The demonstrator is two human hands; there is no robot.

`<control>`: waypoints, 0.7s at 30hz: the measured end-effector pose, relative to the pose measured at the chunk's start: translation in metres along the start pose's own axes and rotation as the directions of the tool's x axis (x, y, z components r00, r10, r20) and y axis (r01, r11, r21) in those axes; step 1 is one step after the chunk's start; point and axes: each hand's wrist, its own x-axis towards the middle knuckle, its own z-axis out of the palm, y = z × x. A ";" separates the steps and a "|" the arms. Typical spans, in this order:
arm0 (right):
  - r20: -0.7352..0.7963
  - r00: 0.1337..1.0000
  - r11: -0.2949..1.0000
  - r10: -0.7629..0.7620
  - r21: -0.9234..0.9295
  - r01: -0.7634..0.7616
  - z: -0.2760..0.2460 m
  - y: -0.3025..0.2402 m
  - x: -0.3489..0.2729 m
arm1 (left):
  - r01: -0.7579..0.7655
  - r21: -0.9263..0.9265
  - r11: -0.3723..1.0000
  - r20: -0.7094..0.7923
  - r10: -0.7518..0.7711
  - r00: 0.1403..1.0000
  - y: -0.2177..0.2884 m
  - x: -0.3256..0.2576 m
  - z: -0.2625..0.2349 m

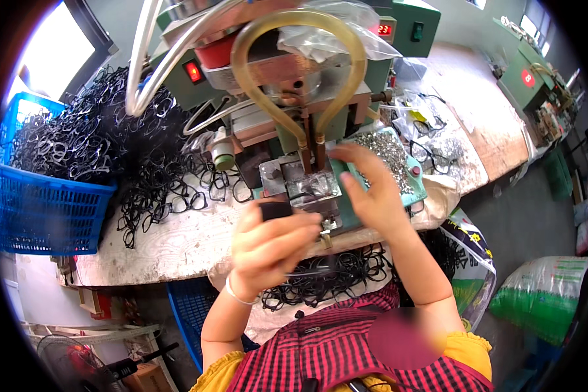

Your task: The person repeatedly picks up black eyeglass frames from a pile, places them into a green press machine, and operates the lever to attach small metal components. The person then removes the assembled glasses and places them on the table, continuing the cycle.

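Note:
My left hand (pixel 271 245) is closed in front of the machine's metal fixture (pixel 313 187). A black piece (pixel 276 210) shows at its fingers; its kind and what else the fingers hold cannot be made out. Right of the fixture, my right hand (pixel 375 196) has its thumb and fingers apart, with nothing visible between them. Its fingertips are close to two brown upright prongs (pixel 312 157) fed by a looped yellowish tube (pixel 298 19). Beyond that hand lies a green tray (pixel 416 191) heaped with small shiny metal parts (pixel 382 151).
A blue basket (pixel 49 212) overflows with black glasses frames (pixel 91 130) at the left; more frames spill across the table (pixel 157 258). Another pile of frames (pixel 326 277) lies close to my body. White hoses (pixel 144 65) hang at the upper left. Sacks (pixel 542 297) stand at the right.

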 end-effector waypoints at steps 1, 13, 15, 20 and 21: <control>-0.013 0.999 0.960 0.030 -0.278 -0.032 -0.007 0.019 0.001 | -0.029 -0.015 0.999 0.027 0.029 0.999 -0.001 0.000 0.008; 0.198 0.968 0.785 -0.152 -0.570 0.240 -0.018 0.091 -0.023 | -0.076 -0.086 0.993 0.024 0.078 0.997 -0.019 -0.030 0.027; 0.183 0.969 0.749 -0.168 -0.615 0.246 -0.019 0.110 -0.016 | -0.007 -0.122 0.992 0.053 0.014 0.998 -0.011 -0.044 0.036; -0.067 0.991 0.949 0.117 -0.287 -0.131 -0.044 0.124 -0.020 | 0.214 0.369 0.904 -0.291 -0.107 0.951 0.029 -0.108 0.003; -0.183 0.965 0.975 0.188 -0.086 -0.206 -0.045 0.126 -0.027 | 0.321 0.473 0.821 -0.359 -0.153 0.921 0.025 -0.123 -0.017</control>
